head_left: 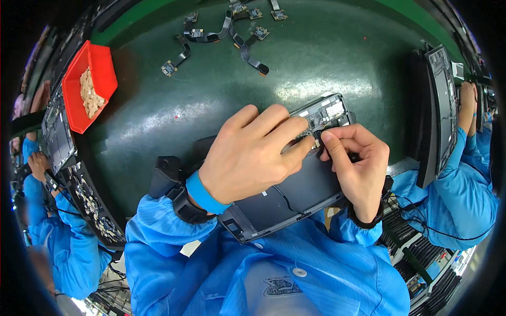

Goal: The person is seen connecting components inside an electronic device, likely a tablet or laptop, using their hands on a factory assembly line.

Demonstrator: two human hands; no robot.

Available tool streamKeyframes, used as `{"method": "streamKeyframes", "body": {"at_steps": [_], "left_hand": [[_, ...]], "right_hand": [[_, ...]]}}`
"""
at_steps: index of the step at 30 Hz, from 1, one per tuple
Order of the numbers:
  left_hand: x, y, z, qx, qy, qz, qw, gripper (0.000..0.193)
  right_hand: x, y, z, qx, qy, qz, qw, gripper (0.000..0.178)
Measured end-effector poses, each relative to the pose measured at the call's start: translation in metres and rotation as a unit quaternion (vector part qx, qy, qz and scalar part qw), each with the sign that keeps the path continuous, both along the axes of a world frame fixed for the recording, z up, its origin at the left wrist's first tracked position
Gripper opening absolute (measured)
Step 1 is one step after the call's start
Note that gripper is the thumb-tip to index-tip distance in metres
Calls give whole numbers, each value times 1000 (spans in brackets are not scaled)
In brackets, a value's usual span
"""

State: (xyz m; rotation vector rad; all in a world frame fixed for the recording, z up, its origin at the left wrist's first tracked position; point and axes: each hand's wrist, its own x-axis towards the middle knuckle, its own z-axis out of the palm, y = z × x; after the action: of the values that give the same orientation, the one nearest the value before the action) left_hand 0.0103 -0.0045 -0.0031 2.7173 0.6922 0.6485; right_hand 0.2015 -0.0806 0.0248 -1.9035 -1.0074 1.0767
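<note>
An opened laptop base (295,195) lies on the dark green mat in front of me, its black battery packs and circuit board exposed. My left hand (253,152) rests flat over the middle of the base, fingers pointing right toward the board. My right hand (356,163) pinches a small part at the board's edge (319,134) between thumb and forefinger. What exactly sits between those fingertips is too small to tell. Both forearms wear blue sleeves and black wrist straps.
Several small boards with black flex cables (221,34) lie at the far edge of the mat (211,95). A red bin (100,66) with tan pieces stands far left. Co-workers in blue work on the left (58,231) and right (464,174), beside other laptop bases (443,105).
</note>
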Motion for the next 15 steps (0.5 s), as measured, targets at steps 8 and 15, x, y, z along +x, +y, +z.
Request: {"method": "streamKeyframes", "body": {"at_steps": [8,15], "left_hand": [[1,0,-1,-16,-13,0,1000,43],[0,0,-1,-20,-12,0,1000,44]], "right_hand": [[1,0,1,-2,6,7,1000,9],[-1,-1,-1,4,-4,7,1000,9]]}}
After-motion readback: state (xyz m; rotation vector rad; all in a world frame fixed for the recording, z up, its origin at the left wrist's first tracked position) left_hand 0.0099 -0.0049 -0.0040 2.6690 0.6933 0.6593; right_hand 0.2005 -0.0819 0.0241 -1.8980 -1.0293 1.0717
